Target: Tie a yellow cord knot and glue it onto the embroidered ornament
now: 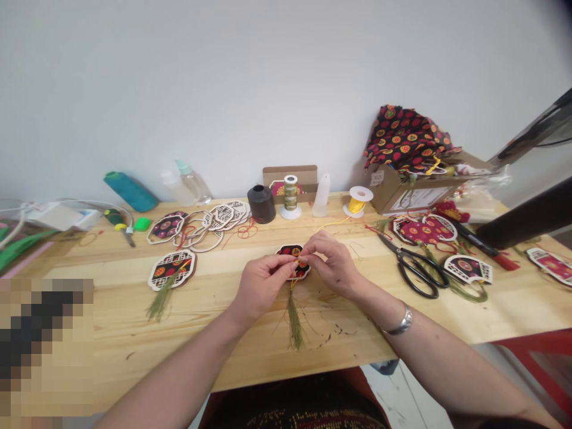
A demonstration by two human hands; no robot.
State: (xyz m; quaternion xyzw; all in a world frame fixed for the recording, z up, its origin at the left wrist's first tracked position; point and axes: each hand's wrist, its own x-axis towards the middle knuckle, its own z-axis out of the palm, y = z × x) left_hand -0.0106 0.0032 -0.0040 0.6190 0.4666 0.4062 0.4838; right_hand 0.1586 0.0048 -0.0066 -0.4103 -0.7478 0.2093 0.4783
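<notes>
My left hand (263,283) and my right hand (334,266) meet fingertip to fingertip, both closed in a pinch on a thin yellow cord (334,223). The cord runs back to a white spool (361,193) wound with yellow. Directly beneath my fingers lies a black ornament (289,250) with a red and yellow pattern and a pale rim, partly covered by the hands. A green tassel (295,319) hangs from its lower edge and lies toward me on the table. The exact loop between my fingertips is too small to make out.
Left of my hands lies another tasselled ornament (172,269), with pale cut-out frames (227,215) behind it. Black-handled scissors (415,271) and more ornaments (467,269) lie to the right. Thread cones (261,204) and a cardboard box (402,193) stand along the wall.
</notes>
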